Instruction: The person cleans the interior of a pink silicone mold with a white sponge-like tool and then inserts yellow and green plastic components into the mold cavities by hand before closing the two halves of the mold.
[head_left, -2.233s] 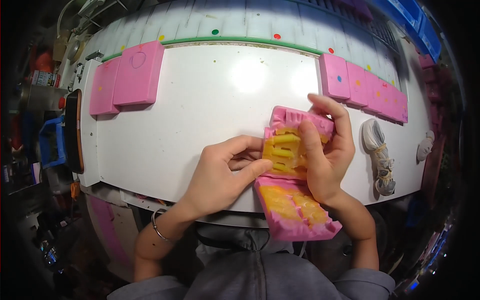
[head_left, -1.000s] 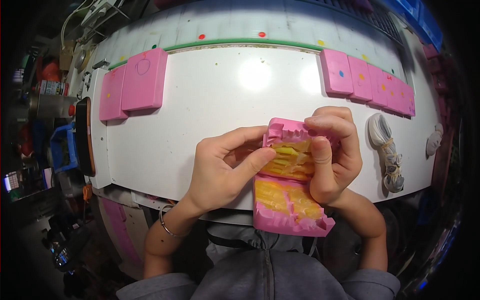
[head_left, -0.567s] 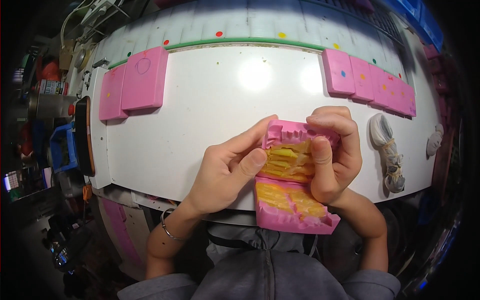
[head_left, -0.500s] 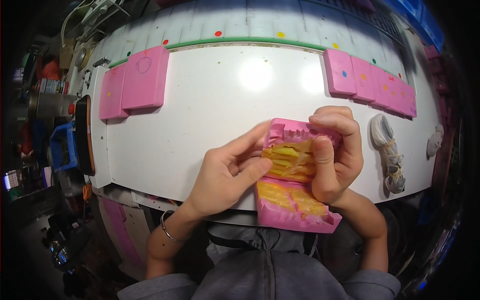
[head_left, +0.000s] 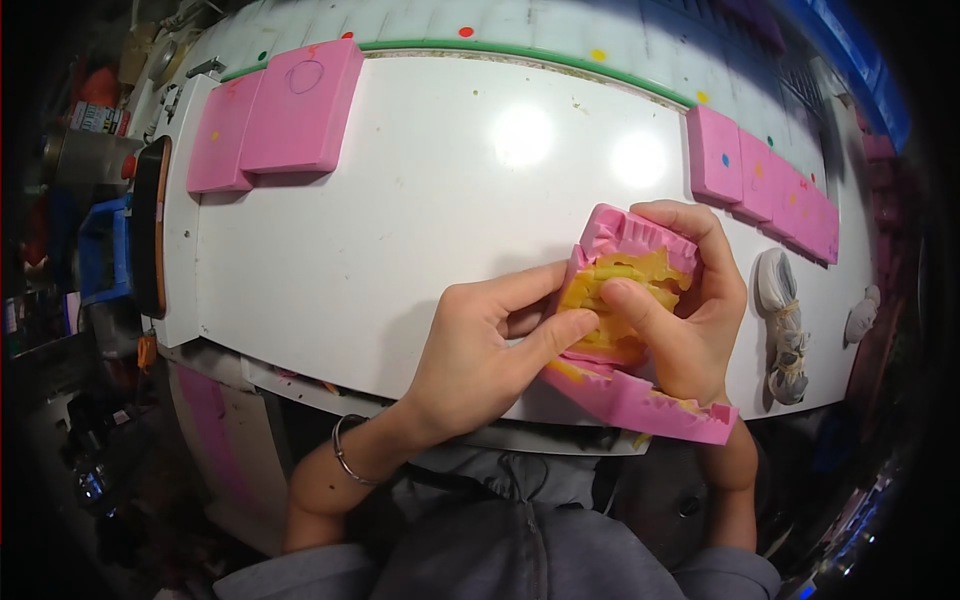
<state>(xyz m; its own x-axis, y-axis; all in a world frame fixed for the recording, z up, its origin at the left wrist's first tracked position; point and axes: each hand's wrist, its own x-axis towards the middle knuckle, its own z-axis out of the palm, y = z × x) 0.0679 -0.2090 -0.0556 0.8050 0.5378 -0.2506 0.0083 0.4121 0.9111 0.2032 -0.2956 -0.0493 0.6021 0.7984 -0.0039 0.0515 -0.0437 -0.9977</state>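
Gripping a pink mould (head_left: 640,400) from both sides, the left hand (head_left: 480,350) and right hand (head_left: 690,320) are curling shut around it at the white table's (head_left: 400,220) five o'clock edge; fingers are hiding much of its yellow filling (head_left: 615,300).

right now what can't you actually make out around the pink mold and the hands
Head view only:
- Yellow piece inside the pink mold: its shape and its hold on the mold are hidden by the thumbs of the left hand and right hand.
- Mold's underside: faces away.
- White table near edge: covered by the forearms and mold.
- Clutter at the left rim: dark, bent by the fisheye.
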